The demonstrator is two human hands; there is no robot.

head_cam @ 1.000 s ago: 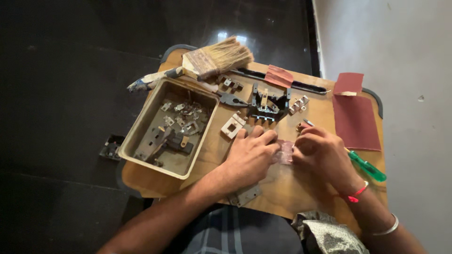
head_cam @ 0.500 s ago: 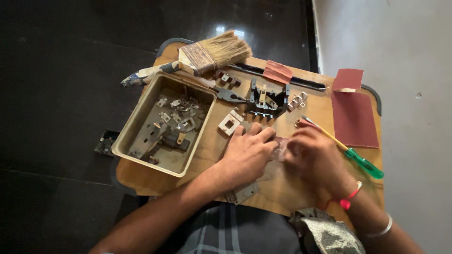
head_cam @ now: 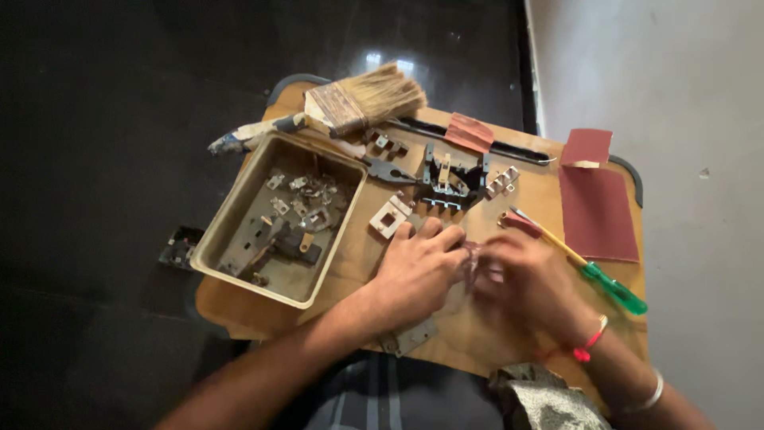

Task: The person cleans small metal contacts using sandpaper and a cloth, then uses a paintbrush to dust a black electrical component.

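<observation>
My left hand (head_cam: 418,269) rests on the wooden table (head_cam: 350,271) with fingers curled, pinching a small pale piece (head_cam: 474,256) at its fingertips. My right hand (head_cam: 532,285) is right beside it, fingers toward the same piece; it is motion-blurred, so its grip is unclear. A red band and a metal bangle sit on that wrist. A white square block (head_cam: 387,219) lies just beyond my left fingers. A yellow-shafted screwdriver with a green handle (head_cam: 613,290) lies to the right of my right hand.
A metal tray (head_cam: 232,216) of small metal parts stands at left. Behind lie a wide paintbrush (head_cam: 362,99), pliers (head_cam: 388,171) and a black switch frame (head_cam: 450,179). Dark red sandpaper (head_cam: 597,211) lies at right, a metal plate (head_cam: 407,338) at the near edge.
My right hand has shifted left against my left hand and is now blurred with motion. The screwdriver beside it lies more exposed. My left hand stays in place.
</observation>
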